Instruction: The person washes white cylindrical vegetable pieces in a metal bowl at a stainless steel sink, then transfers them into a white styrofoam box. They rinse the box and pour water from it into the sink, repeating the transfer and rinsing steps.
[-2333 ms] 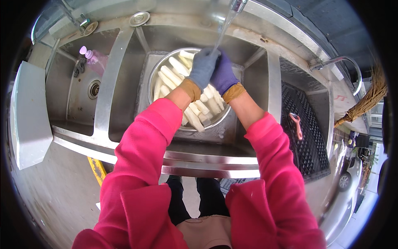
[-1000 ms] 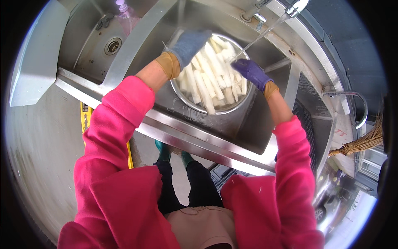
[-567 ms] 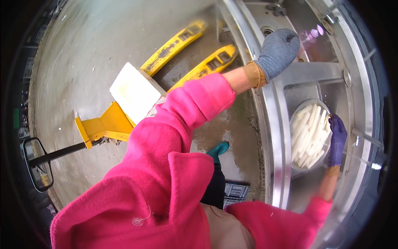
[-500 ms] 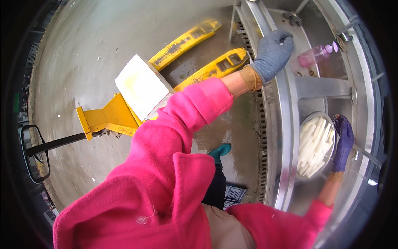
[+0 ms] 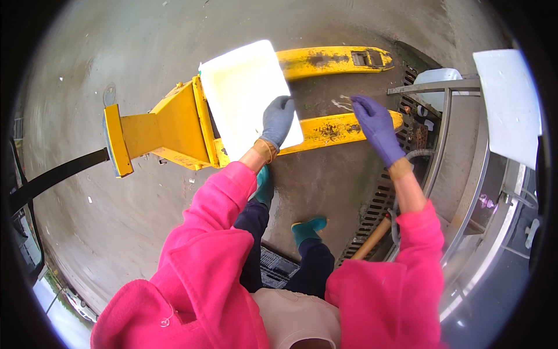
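My left hand point(image 5: 278, 122), in a grey-blue glove, is over the right rim of a white box point(image 5: 238, 75). Its fingers are curled in, and whether it grips the rim or something else is hidden. The box rests on a yellow pallet jack point(image 5: 325, 132). Farther right, my right hand point(image 5: 376, 131) in a purple glove is raised above the tip of the nearer fork. Its fingers are bent together. Thin pale strands point(image 5: 343, 103) show at its fingertips, too blurred to name.
On the right stands a metal sink frame point(image 5: 465, 157) with a white panel point(image 5: 508, 107) and a small pink bottle point(image 5: 487, 202). A slotted floor drain point(image 5: 372, 215) runs along it, beside a wooden handle point(image 5: 372, 238). My teal boots point(image 5: 308, 230) stand on wet concrete.
I have turned away from the sink toward the pallet jack. Both hands have left the sink; the left is now at the box, the right above the fork. The container of white sticks is out of view.
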`<state>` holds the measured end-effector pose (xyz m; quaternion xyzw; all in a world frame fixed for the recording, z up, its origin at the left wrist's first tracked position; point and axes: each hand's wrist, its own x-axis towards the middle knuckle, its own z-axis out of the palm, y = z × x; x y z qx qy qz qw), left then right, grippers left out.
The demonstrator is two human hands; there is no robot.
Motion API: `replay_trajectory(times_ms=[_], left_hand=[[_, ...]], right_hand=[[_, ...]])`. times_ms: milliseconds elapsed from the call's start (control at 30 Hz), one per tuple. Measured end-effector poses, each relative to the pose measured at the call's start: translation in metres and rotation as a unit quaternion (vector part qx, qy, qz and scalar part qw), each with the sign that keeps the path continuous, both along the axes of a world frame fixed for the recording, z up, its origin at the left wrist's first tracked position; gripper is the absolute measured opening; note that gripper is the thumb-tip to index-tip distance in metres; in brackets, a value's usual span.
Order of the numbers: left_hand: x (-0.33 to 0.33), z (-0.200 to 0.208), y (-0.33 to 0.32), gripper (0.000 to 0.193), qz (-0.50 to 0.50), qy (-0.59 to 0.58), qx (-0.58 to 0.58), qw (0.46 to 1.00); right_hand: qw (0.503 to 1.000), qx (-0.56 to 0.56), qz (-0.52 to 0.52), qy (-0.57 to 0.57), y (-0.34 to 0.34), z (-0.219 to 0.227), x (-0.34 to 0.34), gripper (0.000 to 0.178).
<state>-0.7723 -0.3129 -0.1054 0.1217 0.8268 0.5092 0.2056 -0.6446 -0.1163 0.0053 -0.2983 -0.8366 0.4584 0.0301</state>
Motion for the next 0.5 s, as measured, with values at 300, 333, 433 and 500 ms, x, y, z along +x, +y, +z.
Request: replay_trajectory(times_ms=[300, 333, 433, 500], left_hand=[[-0.081, -0.122, -0.131, 0.033, -0.078, 0.152, -0.211, 0.962], [-0.087, -0.131, -0.141, 0.034, -0.101, 0.167, -0.230, 0.954], [-0.102, -0.156, -0.166, 0.034, -0.168, 0.211, -0.254, 0.929], [-0.107, -0.172, -0.178, 0.033, -0.207, 0.247, -0.243, 0.915]], right_hand=[[0.891, 0.250, 0.379, -0.012, -0.134, -0.232, -0.211, 0.033], [0.876, 0.258, 0.407, -0.011, -0.144, -0.254, -0.224, 0.033], [0.818, 0.326, 0.472, -0.030, -0.174, -0.314, -0.253, 0.035], [0.766, 0.380, 0.517, -0.038, -0.191, -0.348, -0.272, 0.038]])
